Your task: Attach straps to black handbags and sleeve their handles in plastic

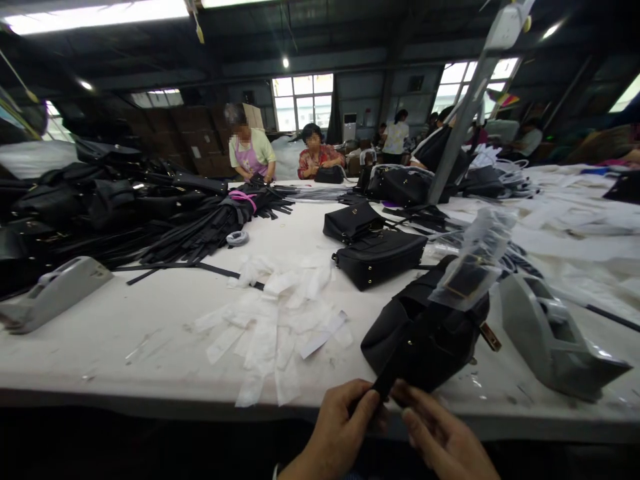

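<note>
A black bag (425, 333) lies near the table's front edge, right of centre, with a clear plastic wrap (467, 270) on its top and a gold-coloured metal piece at its right side. From the bag a black strap (387, 373) runs down toward me. My left hand (343, 423) pinches this strap between thumb and fingers. Just right of it, my right hand (440, 430) has its thumb apart from its fingers, close beside the strap; nothing shows in its grasp.
Tape dispensers (560, 333) (60, 293) stand right and left. White strips (275, 327) lie mid-table, with black bags (380, 257) behind. Black straps (200, 227) and bags pile up at left. A slanted metal post (457, 127) rises at right. People (250, 153) work across the table.
</note>
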Demonstrator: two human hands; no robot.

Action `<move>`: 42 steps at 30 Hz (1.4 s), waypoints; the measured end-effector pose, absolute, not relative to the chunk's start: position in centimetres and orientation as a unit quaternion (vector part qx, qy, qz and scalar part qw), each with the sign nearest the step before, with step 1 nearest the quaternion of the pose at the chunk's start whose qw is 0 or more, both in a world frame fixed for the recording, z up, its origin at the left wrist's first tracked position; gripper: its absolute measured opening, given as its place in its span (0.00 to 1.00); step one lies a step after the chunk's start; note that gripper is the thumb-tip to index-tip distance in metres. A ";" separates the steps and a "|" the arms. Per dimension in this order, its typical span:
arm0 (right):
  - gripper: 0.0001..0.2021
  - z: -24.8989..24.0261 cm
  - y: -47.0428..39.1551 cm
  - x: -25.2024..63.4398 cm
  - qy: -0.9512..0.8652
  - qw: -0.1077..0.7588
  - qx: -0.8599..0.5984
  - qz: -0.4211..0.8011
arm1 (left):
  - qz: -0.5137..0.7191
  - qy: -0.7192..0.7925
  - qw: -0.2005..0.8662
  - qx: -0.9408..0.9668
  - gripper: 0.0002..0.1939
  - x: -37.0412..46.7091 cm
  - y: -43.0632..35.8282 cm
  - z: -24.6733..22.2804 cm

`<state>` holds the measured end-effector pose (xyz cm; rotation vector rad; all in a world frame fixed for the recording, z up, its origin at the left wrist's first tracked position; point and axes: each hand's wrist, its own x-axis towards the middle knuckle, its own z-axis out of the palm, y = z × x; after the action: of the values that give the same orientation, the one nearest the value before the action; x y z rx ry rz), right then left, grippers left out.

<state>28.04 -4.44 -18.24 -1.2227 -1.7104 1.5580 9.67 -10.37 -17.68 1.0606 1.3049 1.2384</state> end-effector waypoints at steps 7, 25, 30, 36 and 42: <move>0.21 -16.6 -3.7 25.0 -0.494 0.289 -0.363 0.735 | 0.349 0.595 0.406 0.600 0.30 5.1 -7.8 -16.1; 0.21 -16.9 -4.8 23.3 -0.493 0.278 -0.263 0.781 | 0.192 0.624 0.074 0.754 0.02 0.0 0.9 -12.4; 0.22 -17.4 -4.9 22.5 -0.468 0.288 -0.247 0.798 | 0.297 0.632 0.087 0.710 0.03 0.5 -2.4 -9.3; 0.36 -17.4 -5.7 21.6 -0.454 0.319 -0.290 0.780 | 0.452 0.603 0.315 0.577 0.24 3.5 -8.7 -8.8; 0.23 -16.6 -6.3 21.1 -0.476 0.358 -0.380 0.708 | 0.435 0.658 0.345 0.509 0.22 5.0 -11.5 -12.4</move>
<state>21.13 -6.28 -16.57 -0.9816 -1.2271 1.8253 4.97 -11.47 -12.36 1.3207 1.7087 1.1305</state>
